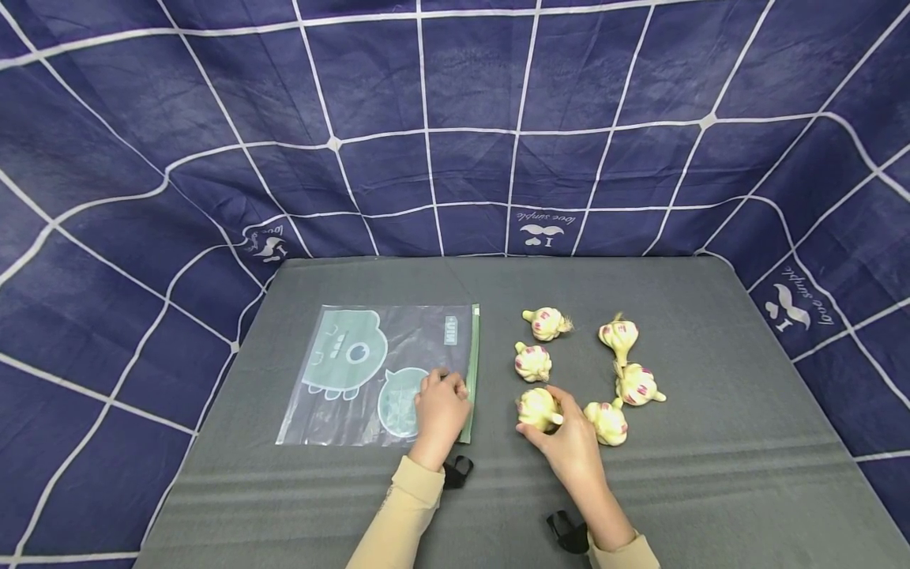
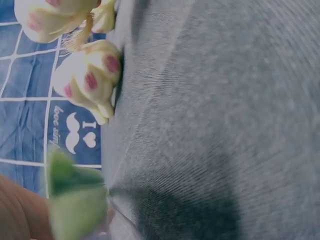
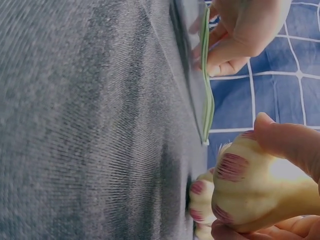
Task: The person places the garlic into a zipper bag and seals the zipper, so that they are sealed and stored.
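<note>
My right hand grips a garlic bulb between thumb and fingers; in the right wrist view this bulb shows pink-striped cloves, its stem toward the palm. On the left lies a clear zip bag with pale green cartoon prints and a green zip strip along its right edge. My left hand pinches the bag near that strip, fingers curled. From the right wrist, the left hand's fingers show right at the zip strip, which stands raised from the table.
Two more garlic bulbs lie behind the held one, the nearer bulb and the farther bulb. To the right are a back bulb, a middle bulb and a front bulb. A blue gridded cloth walls the grey table.
</note>
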A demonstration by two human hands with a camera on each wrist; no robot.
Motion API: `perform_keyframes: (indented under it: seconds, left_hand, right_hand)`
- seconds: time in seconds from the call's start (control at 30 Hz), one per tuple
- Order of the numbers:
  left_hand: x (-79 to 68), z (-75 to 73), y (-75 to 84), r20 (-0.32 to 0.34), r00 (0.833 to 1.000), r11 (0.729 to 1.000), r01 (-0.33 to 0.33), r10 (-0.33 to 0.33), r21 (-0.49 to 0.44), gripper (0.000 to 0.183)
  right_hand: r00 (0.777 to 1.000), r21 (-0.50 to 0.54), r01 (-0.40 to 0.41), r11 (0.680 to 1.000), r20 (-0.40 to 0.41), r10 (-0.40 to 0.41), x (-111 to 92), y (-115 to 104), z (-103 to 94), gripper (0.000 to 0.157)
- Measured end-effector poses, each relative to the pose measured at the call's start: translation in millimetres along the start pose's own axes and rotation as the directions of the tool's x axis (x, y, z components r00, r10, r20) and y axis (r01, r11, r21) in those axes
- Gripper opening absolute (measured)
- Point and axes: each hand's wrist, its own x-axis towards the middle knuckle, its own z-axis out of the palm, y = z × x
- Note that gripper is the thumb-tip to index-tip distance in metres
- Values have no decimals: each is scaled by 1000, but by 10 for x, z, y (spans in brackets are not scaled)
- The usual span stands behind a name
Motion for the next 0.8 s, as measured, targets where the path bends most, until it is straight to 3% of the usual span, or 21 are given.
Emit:
perform_keyframes:
  seconds: [0.27, 0.5, 0.8]
  left_hand:
    - [40, -58, -78, 26, 999, 987, 34, -30, -159, 13]
    - [60, -110, -137, 51, 998, 948, 47, -33, -316, 15]
    - [45, -121, -177, 63, 994, 913, 102, -83, -395, 9]
  right_hand:
    - [1000, 18, -6, 1000, 16, 5, 1, -33, -20, 76]
    - [999, 55, -6, 998, 35, 4, -2, -64, -31, 77]
    - [999, 84, 11, 996, 40, -14, 13, -135, -33, 78]
